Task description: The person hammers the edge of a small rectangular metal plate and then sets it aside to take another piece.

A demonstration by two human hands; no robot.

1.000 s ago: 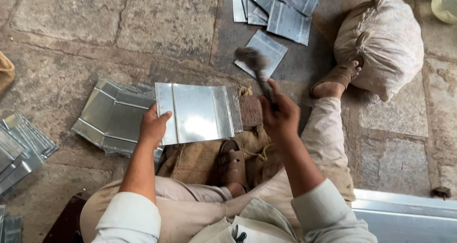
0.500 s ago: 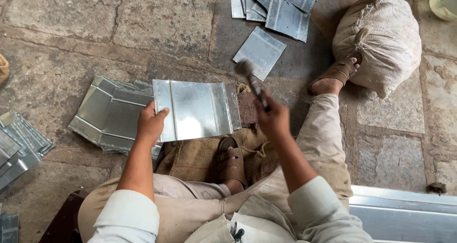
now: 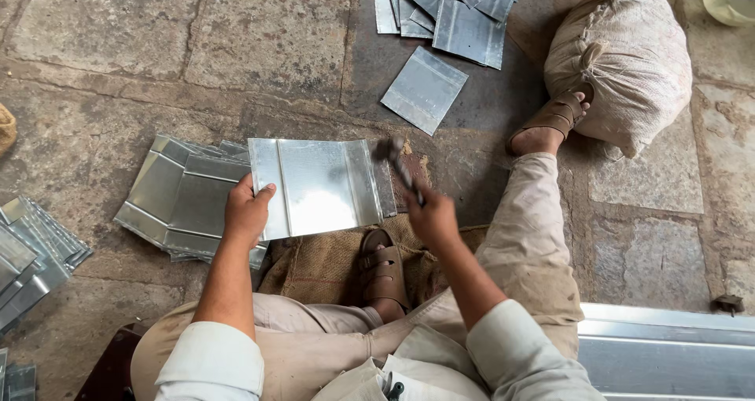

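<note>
On stone floor (image 3: pixel 102 47): left hand (image 3: pixel 247 211) pinching metal sheet (image 3: pixel 318 185) edge; right hand (image 3: pixel 431 218) closed round hammer (image 3: pixel 399 167). Risk: off-target blow w/ sheet slipping, fingers struck.

worn stone-slab floor (image 3: pixel 236 31), daylight, tied cloth sack (image 3: pixel 629 63).

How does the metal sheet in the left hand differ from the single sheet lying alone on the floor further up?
The held sheet is gripped at its edge by the left hand; the lone sheet lies untouched on the stone floor. The held sheet looks larger, shiny and has folded edges; the lone sheet looks duller and flat. Both are grey, rectangular metal.
</note>
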